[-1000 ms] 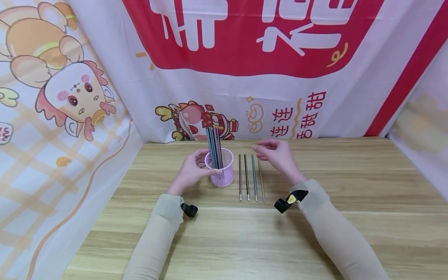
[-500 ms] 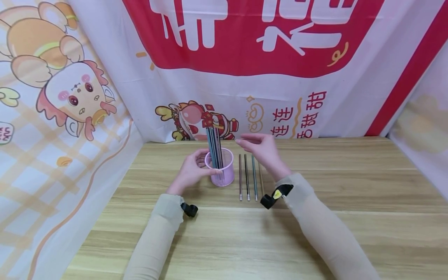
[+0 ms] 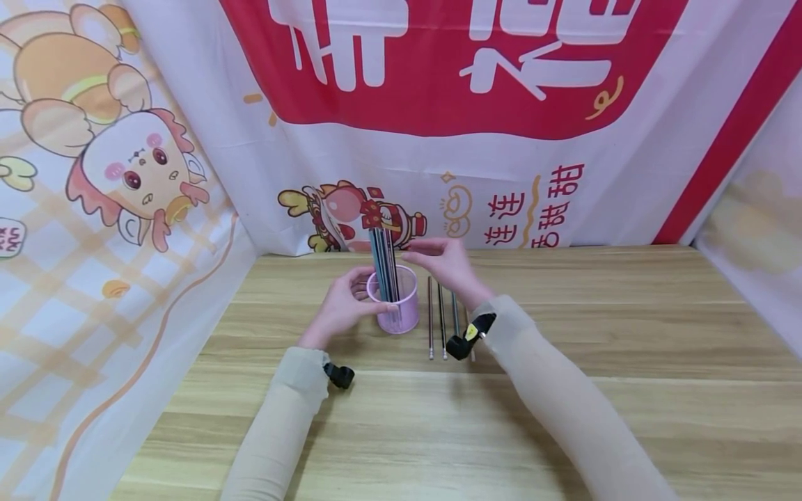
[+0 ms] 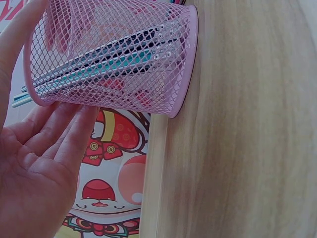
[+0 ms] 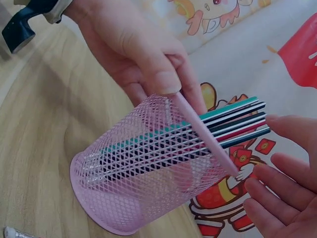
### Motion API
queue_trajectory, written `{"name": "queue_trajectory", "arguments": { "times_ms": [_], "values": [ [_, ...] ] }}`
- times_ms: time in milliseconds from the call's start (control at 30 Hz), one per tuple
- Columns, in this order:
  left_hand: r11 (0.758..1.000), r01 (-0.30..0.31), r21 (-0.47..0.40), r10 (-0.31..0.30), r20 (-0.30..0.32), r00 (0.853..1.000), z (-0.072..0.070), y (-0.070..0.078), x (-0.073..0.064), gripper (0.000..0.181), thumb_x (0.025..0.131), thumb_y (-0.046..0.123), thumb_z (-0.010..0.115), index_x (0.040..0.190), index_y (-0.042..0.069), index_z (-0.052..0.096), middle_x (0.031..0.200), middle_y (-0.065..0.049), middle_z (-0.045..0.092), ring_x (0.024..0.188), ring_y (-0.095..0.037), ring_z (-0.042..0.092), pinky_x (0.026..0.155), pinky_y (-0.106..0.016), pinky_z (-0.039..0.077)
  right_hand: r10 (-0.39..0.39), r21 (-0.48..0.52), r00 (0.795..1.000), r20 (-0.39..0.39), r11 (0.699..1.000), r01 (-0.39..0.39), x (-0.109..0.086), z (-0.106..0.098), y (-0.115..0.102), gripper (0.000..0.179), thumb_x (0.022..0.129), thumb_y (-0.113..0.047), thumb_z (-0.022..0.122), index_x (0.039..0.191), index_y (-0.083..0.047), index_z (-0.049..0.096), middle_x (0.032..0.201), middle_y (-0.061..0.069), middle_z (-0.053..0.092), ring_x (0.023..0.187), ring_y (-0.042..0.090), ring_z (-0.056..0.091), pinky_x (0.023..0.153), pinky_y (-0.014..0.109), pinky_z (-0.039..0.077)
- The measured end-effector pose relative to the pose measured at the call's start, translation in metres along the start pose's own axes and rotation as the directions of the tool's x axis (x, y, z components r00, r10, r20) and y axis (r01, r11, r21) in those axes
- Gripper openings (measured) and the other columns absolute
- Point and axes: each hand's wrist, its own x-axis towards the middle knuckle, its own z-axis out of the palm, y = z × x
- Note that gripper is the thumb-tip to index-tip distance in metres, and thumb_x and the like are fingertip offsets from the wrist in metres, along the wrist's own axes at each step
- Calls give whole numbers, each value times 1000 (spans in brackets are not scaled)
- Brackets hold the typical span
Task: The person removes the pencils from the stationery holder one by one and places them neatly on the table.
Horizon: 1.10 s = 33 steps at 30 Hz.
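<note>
My left hand (image 3: 339,305) grips the pink mesh pen cup (image 3: 409,314), its thumb over the near side of the rim and its fingers round the back. A bundle of pencils (image 5: 218,126) with teal, black, white and red stripes leans inside, eraser ends down. Beside their upper ends is my right hand (image 3: 452,270), fingers extended; in the right wrist view a fingertip is very near the pencil ends, and contact cannot be told. Right of the cup lie a dark red pencil (image 3: 430,316), a black pencil (image 3: 442,323) and a teal pencil (image 3: 455,313), partly under my right wrist.
All of this stands on a wood-grain table (image 3: 401,431). Another pencil end (image 3: 473,355) shows beside the right wrist camera (image 3: 460,346). A printed cloth (image 3: 438,156) hangs along the table's back edge, and a second patterned cloth (image 3: 125,292) borders the left side.
My right hand has moved left, from above the row of loose pencils to the tops of the pencils in the cup. The left hand and the cup have stayed put.
</note>
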Motion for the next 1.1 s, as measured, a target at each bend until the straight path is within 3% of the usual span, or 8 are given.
{"name": "queue_trajectory", "arguments": {
  "times_ms": [267, 600, 1100],
  "values": [
    [1000, 6, -5, -6, 15, 1000, 1, 32, -14, 81, 76, 11, 92, 144, -1, 48, 137, -18, 58, 125, -33, 57, 110, -45, 44, 8, -9, 1000, -2, 1000, -8, 8, 13, 12, 44, 90, -23, 80, 127, -4, 69, 124, 9, 70, 115, 23, 65, 107, 42, 46],
    [1000, -8, -7, 8, 5, 1000, -1, 0, 0, 82, 76, 17, 93, 144, 7, 50, 138, -13, 58, 125, -30, 57, 109, -43, 45, 27, -42, 1000, -13, 999, -28, 12, 25, 23, 38, 90, -26, 80, 124, -11, 72, 121, 5, 72, 112, 20, 66, 100, 37, 52],
    [999, -32, 14, 32, -14, 999, 0, 0, -2, 79, 73, 24, 95, 139, 9, 55, 131, -6, 62, 119, -22, 61, 105, -36, 49, 52, 11, 997, -55, 999, -52, 8, 35, 24, 27, 92, -23, 78, 118, -14, 75, 114, 1, 73, 104, 17, 67, 93, 32, 55]
  ]
}}
